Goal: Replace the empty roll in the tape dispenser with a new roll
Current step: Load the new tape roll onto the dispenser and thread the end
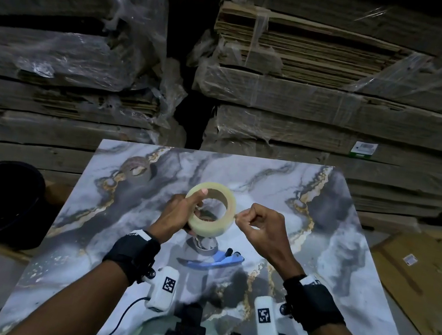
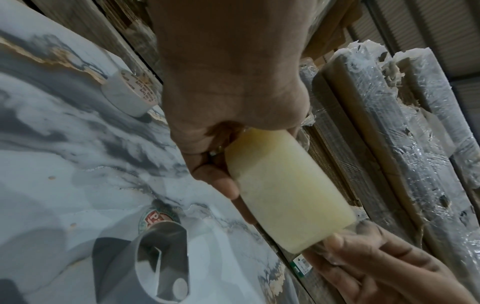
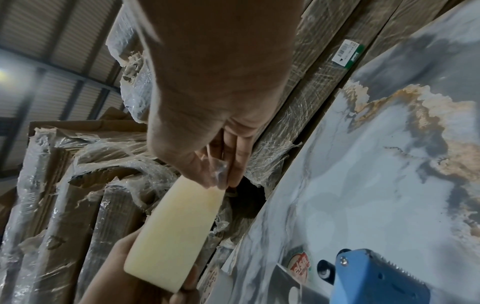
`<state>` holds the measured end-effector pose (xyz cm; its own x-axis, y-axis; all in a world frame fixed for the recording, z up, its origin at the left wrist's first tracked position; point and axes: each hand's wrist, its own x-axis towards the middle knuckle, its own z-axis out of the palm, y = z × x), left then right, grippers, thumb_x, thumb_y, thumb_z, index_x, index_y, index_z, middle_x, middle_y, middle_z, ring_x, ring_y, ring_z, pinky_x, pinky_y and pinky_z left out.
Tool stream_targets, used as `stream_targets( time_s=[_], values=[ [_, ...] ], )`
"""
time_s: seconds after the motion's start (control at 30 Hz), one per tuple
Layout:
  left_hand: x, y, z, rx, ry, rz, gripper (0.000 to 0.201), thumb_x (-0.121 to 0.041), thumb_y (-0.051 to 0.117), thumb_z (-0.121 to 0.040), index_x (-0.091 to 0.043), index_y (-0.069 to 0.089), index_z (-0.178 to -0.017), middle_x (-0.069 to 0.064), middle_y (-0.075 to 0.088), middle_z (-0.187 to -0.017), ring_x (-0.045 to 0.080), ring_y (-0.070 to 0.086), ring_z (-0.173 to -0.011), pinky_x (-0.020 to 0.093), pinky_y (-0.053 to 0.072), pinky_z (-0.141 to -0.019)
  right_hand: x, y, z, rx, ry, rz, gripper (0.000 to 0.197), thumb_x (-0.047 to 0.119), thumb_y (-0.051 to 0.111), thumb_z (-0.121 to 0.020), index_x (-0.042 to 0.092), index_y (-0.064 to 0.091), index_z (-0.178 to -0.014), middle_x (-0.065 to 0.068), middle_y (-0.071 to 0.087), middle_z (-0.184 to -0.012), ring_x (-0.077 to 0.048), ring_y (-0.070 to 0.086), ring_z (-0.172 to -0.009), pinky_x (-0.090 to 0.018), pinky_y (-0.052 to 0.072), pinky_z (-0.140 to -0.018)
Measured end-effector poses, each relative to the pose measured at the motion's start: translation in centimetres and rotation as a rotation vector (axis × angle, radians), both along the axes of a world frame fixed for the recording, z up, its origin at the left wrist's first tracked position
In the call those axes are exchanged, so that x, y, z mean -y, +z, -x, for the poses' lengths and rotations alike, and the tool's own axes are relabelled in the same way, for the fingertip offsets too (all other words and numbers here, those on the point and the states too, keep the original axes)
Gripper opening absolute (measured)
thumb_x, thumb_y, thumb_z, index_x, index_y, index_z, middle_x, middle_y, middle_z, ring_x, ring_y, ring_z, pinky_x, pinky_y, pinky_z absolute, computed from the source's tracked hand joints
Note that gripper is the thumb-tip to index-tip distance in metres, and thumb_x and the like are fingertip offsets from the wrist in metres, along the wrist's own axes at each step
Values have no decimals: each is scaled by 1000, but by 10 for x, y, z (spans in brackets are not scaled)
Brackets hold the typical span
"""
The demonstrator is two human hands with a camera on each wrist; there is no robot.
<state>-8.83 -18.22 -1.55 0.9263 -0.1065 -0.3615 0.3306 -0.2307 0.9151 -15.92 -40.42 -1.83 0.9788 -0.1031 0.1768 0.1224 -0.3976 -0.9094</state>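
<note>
- Two hands are raised above the marble-patterned table (image 1: pixel 347 247): the left hand (image 1: pixel 177 212) grips the new tape roll (image 1: pixel 211 209), thumb over its rim.
- The right hand (image 1: pixel 259 226) pinches the roll's crumpled free end (image 3: pixel 219 166) at its outer face.
- The blue tape dispenser (image 1: pixel 216 257) lies below, unloaded.
- A spent core (image 2: pixel 132 94) stands apart near the far edge.
- Judgement: removal done; peeling under way; mounting and threading remain.
</note>
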Motion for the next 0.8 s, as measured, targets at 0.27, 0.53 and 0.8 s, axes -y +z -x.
stream_targets(
  time_s=[0.27,0.53,0.8],
  values=[
    [-12,-13,2,-124,57,74,40,-55,61,-96,-17,74,-98,7,73,-87,23,68,-64,33,55,-50,-15,-10,4,-19,81,-87,29,1,71,-88,7,51,-68,-23,66,-75,-16,77,-100,-36,64,-80],
    [-23,-16,2,-15,-13,-80,30,-45,60,-98,-21,74,-110,1,77,-97,25,73,-87,53,64,-68,-10,-29,12,-69,10,92,29,6,76,-84,18,57,-66,4,78,-79,-7,73,-70,-25,59,-70],
    [-24,-26,14,-3,-14,-169,22,-26,62,-96,-11,68,-112,8,70,-97,24,70,-84,53,63,-55,-9,-44,25,-161,12,40,22,3,77,-86,10,62,-73,-4,77,-89,-19,77,-74,-37,63,-75]
  ],
)
